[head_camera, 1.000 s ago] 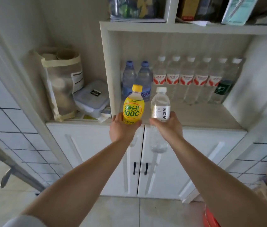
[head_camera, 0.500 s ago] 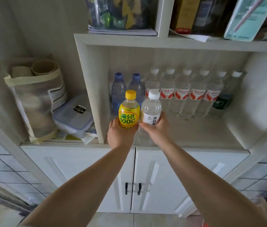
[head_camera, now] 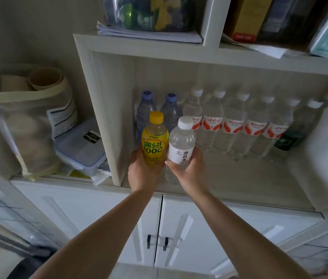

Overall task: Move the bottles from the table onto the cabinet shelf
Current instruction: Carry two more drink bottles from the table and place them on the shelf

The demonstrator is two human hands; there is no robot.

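My left hand (head_camera: 142, 174) grips a yellow drink bottle (head_camera: 154, 140) with a yellow cap, held upright. Right beside it, my right hand (head_camera: 191, 172) holds a clear water bottle (head_camera: 181, 144) with a white cap and white label. Both bottles are at the front left of the cabinet shelf (head_camera: 239, 182), inside its opening; I cannot tell whether their bases touch the shelf. Behind them along the back stand two blue-capped bottles (head_camera: 147, 109) and a row of several clear white-capped bottles (head_camera: 233, 125).
The shelf's left wall (head_camera: 106, 121) is close to my left hand. A mesh bag (head_camera: 28, 125) and a lidded plastic box (head_camera: 80, 150) sit on the counter to the left. Books and boxes fill the shelf above. White cabinet doors (head_camera: 179, 234) are below.
Both hands have carried their bottles forward and into the shelf opening, side by side. The view has moved closer to the cabinet.
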